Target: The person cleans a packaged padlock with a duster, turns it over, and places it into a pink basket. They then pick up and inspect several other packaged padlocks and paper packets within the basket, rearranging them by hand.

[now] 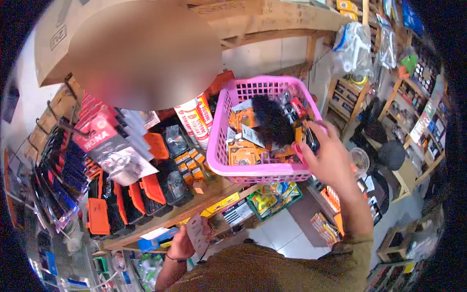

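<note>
My left hand (181, 245), low in front of my body, is closed on a pale hang card (196, 232) with small dark marks. A pink plastic basket (258, 170) stands on the wooden shelf ahead. My right hand (330, 155) reaches over its right side, fingers curled around an orange-and-black package (308, 139); the grip is partly hidden. Inside the basket lie orange packets (243, 155), a fluffy black item (272, 119) and a small red package (298, 107).
White-and-red tubes (194, 119) stand left of the basket. Nearby are black bins with orange lids (153, 189), small orange boxes (192, 163) and hanging red-and-white packages (104, 141). Below, a green basket (275, 202) holds yellow packets. A wooden beam (292, 19) crosses above.
</note>
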The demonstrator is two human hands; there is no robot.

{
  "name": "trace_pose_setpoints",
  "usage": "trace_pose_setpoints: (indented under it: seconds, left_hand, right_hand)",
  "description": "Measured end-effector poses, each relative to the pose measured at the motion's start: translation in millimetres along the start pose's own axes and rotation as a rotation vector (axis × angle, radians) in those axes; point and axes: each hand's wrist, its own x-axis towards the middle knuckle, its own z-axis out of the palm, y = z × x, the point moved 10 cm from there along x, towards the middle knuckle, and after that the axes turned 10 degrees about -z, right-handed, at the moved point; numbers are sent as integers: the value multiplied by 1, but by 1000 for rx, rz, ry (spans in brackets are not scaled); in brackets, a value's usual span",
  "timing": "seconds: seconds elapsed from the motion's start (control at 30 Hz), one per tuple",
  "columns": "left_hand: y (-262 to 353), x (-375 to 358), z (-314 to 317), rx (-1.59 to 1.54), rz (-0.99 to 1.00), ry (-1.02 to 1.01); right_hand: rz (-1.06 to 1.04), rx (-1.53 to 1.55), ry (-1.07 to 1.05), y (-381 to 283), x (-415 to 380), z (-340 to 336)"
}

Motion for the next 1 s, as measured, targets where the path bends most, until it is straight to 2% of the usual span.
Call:
trace_pose_setpoints:
  seconds: [0.03, 0.1, 0.17, 0.2, 0.23, 0.3, 0.33, 0.4, 0.43, 0.5, 0.53, 0.57, 0.63, 0.67, 0.7, 0.77, 0.8, 0.83, 0.9, 0.97, 1.0]
  left_hand:
    - [3, -4, 0, 34, 10, -46]
    - [14, -12, -4, -65, 25, -6]
    - [34, -23, 0, -32, 142, -88]
    - [42, -28, 1, -58, 200, -219]
    - [52, -38, -2, -62, 239, -193]
    - [85, -63, 4, 295, 423, -66]
    - [98, -79, 8, 287, 482, -22]
    - [122, -121, 7, 584, 616, 313]
    - [130, -142, 2, 613, 764, 343]
    - [140, -180, -7, 651, 834, 566]
    - [145, -196, -6, 603, 892, 587]
    - [149, -209, -7, 684, 963, 625]
    - [157, -232, -18, 628, 970, 725]
    - [162, -246, -22, 754, 946, 865]
    - [170, -259, -17, 866, 1026, 933]
    - [191, -287, -7, 930, 1186, 1019]
    - [197, -294, -10, 699, 1281, 880]
    - [205, -308, -7, 851, 1359, 1023]
    - [221, -329, 20, 1303, 1332, 1365]
    - [236, -342, 23, 1274, 1417, 1391]
    - [242, -351, 25, 1250, 1493, 1411]
  right_hand:
    - [-21, -2, 3, -21, -1, -10]
    - [-188, -42, 253, -74, -10, -48]
    - [-491, 132, 185, -140, -23, -48]
    - [-609, 309, 106, -169, -31, -38]
    - [-735, 490, 19, -201, -40, -26]
    - [-787, 854, -19, -256, -40, -7]
    - [-856, 879, -26, -283, -44, 1]
    - [-888, 969, -155, -329, -45, 22]
    - [-946, 989, -159, -348, -45, 21]
    - [-985, 973, -212, -377, -44, 27]
    - [-1006, 1076, -202, -389, -42, 26]
    - [-1040, 1083, -210, -403, -41, 26]
    - [-1099, 1317, -110, -424, -33, 8]
    - [-1094, 1351, -82, -434, -27, 2]
    - [-1096, 1326, -114, -444, -22, -3]
    - [-938, 1463, 31, -452, -6, 0]
    - [-819, 1621, -12, -458, 5, 3]
    - [-749, 1802, -66, -466, 14, 1]
    - [-651, 1983, -119, -484, 25, 1]
    - [-660, 1899, -53, -498, 34, 2]
    - [-613, 1957, -154, -509, 36, 7]
